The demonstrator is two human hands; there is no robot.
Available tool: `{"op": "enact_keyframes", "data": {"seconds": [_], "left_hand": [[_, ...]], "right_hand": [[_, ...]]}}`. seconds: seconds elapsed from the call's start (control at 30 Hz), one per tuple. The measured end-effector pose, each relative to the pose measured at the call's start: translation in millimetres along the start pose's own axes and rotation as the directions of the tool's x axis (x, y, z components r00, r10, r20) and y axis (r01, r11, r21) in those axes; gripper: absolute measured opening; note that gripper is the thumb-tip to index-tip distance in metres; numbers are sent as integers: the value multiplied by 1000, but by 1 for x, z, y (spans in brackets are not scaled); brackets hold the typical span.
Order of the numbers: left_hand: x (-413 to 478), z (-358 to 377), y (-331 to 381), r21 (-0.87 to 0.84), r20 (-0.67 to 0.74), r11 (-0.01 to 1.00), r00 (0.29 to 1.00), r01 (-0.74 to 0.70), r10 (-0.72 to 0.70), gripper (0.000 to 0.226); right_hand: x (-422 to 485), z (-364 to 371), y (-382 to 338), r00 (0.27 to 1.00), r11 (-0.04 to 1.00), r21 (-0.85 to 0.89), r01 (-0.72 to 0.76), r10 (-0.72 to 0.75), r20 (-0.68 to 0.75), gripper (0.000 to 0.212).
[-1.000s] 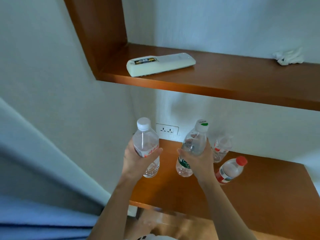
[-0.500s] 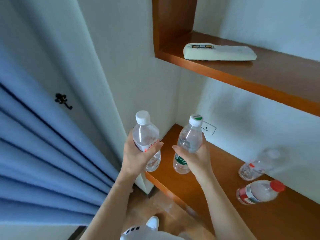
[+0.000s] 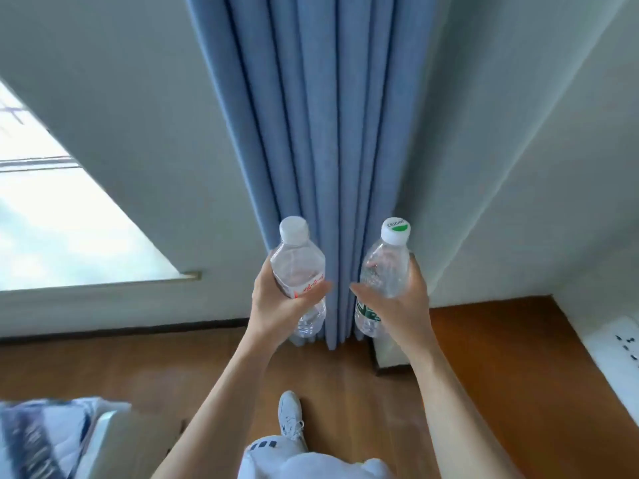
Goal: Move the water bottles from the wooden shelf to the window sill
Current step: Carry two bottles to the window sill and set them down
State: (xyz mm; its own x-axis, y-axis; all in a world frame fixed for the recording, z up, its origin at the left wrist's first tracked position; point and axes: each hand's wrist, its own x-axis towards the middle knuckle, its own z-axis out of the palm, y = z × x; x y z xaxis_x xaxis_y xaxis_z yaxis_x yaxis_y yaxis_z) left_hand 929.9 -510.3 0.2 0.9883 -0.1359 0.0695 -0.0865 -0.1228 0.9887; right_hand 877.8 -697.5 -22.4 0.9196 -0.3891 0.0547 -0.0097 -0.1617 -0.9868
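Observation:
My left hand [image 3: 276, 305] grips a clear water bottle with a white cap and red lettering [image 3: 297, 261], held upright. My right hand [image 3: 401, 305] grips a second clear bottle with a green-marked cap and green label [image 3: 385, 264], also upright. Both bottles are in the air in front of a blue curtain [image 3: 321, 115]. The window sill [image 3: 103, 281] runs along the bottom of the bright window at the left, below and left of my left hand. A corner of the wooden shelf [image 3: 511, 340] shows at the lower right; no bottles are visible on it.
A white wall socket [image 3: 619, 340] sits by the shelf at the far right. Wooden floor [image 3: 173, 368] lies below, with my white shoe [image 3: 290, 416] on it. A patterned blue and white object [image 3: 41, 440] fills the lower left corner.
The view has swung left, away from the shelf, to the curtain and window. Both hands still hold their bottles upright. The upper shelf, remote and remaining bottles have left the view.

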Motion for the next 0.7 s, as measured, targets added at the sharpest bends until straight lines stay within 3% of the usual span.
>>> {"op": "enact_keyframes", "data": {"seconds": [0.13,0.37,0.57,0.7], "left_hand": [[-16,-69,-7,15,-236,1000,972,27,-23,65],[-50,-182,-23,74,-555,994,831,79,-25,56],[-61,-284,-51,135,-703,978,711,156,-16,81],[-49,-351,-69,123,-763,974,646,192,-31,71]], "right_hand": [[2,70,-16,974,999,11,51,-52,220,58],[-6,194,-28,845,986,35,162,-158,510,58],[-7,306,-35,733,978,15,210,-167,660,70],[4,390,-47,682,976,6,217,-156,715,75]]}}
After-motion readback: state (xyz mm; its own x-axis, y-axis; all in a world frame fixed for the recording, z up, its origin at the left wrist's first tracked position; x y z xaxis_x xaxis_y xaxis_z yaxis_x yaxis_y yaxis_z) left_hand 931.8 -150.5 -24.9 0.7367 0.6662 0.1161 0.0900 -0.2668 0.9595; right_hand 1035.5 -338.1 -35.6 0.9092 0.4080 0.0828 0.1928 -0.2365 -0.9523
